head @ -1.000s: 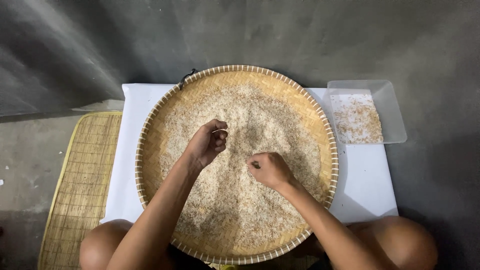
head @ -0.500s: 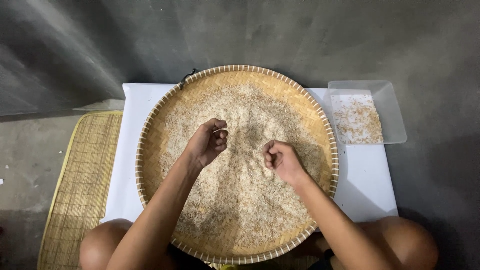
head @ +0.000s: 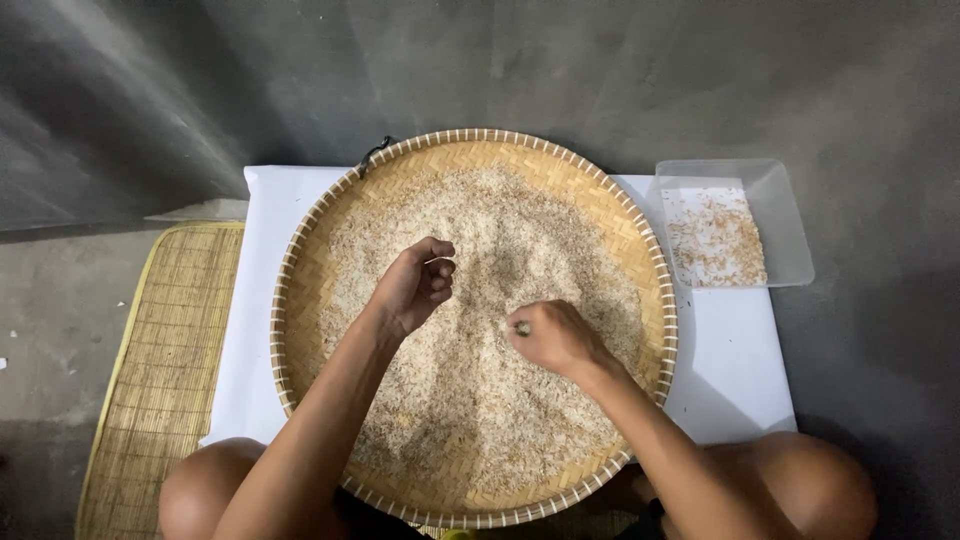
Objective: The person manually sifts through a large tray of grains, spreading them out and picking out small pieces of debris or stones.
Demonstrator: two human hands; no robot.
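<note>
- Head view: we look down on a round woven tray of rice grain lying on a white sheet.
- Our left hand hovers near the tray's centre, fingers curled loosely; we cannot tell whether it grips anything.
- Our right hand rests on the grain, fingertips pinched on a few grains.
- At the sheet's far right corner sits a clear plastic container holding husk bits.
- A bamboo mat lies beside the sheet's left edge.

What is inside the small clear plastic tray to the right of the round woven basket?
The clear tray holds a thin scatter of husky grains over white cloth showing through; nothing covers them.
</note>
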